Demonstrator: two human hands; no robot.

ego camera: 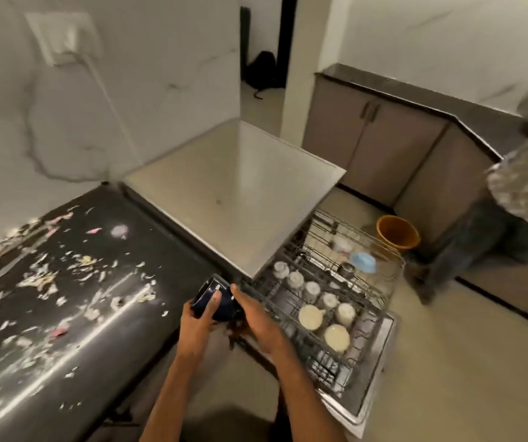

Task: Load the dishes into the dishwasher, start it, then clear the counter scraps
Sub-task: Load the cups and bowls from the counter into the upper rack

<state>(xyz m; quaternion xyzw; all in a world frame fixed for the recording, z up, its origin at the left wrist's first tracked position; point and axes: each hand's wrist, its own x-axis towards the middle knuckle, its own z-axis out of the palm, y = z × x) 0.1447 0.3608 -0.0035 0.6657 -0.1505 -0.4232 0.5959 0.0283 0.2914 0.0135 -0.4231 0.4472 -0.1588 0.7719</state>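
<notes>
Blue mug (pixel 213 299) gripped in left hand (pixel 197 323) and right hand (pixel 256 317) just left of rack (pixel 380 301), pale cups (pixel 310 317) already loaded, dishwasher (pixel 224 186) not yet started, scraps (pixel 38 279) on counter (pixel 112 330) uncleared.

Both bare forearms rise from the lower edge and draw together toward the middle. The left forearm (pixel 173 378) slants up to the right, the right forearm (pixel 297 387) up to the left. The left grip (pixel 200 317) wraps a dark cup (pixel 216 296) from the left, its fingers curled over the side. The right grip (pixel 256 317) meets the cup from the right, back of the hand upward, thumb (pixel 236 293) stretched along the cup's wall. Its fingers bend underneath, mostly hidden.
</notes>
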